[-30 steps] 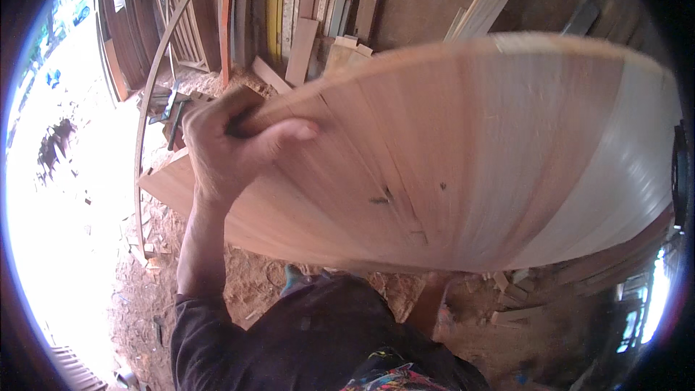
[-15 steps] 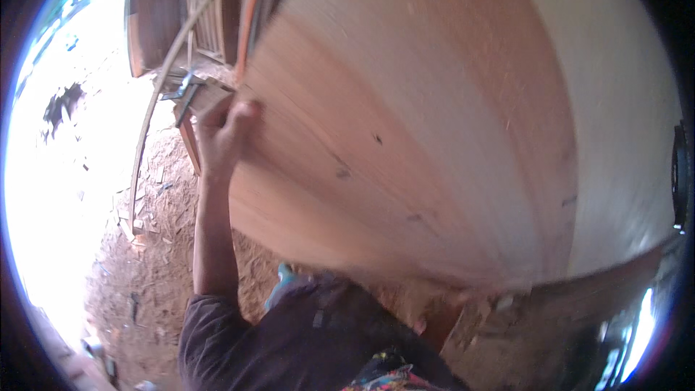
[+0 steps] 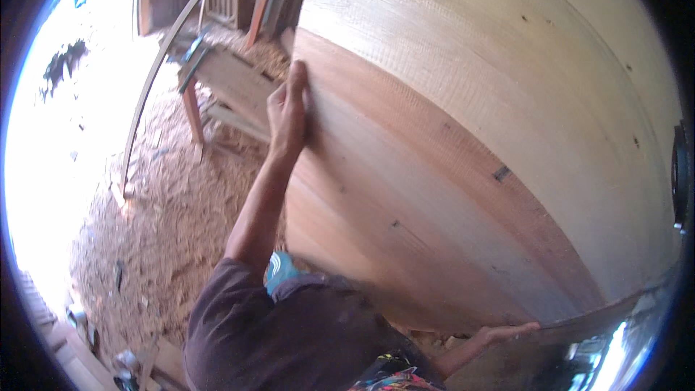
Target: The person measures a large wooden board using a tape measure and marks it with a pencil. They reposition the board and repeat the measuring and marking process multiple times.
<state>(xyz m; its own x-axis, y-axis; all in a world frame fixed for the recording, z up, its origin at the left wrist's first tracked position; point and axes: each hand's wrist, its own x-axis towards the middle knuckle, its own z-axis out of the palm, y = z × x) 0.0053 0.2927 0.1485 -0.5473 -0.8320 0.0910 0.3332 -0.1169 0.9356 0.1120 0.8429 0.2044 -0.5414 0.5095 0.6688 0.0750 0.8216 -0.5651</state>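
A broad wooden panel [image 3: 434,152], built of pale and reddish boards side by side, stretches over the middle and right of the head view. My left hand [image 3: 288,108] is closed on its left edge, thumb pointing up along the border; the other fingers are partly hidden. At the panel's lower edge, my right hand [image 3: 499,334] holds it from below, with the visible fingers stretched along the edge and the rest out of sight.
Beyond my left hand stands a low wooden bench [image 3: 235,80] with a blue clamp-like tool [image 3: 193,51]. A long curved strip [image 3: 148,94] leans at the left. Sawdust and wood scraps cover the ground [image 3: 181,224]. A turquoise shoe-like thing [image 3: 281,269] shows beside my shirt.
The panel has turned and shifted to the right, uncovering more of the bench. My left hand has gone right with its edge. My right hand, blurred before, shows more clearly, farther right and lower.
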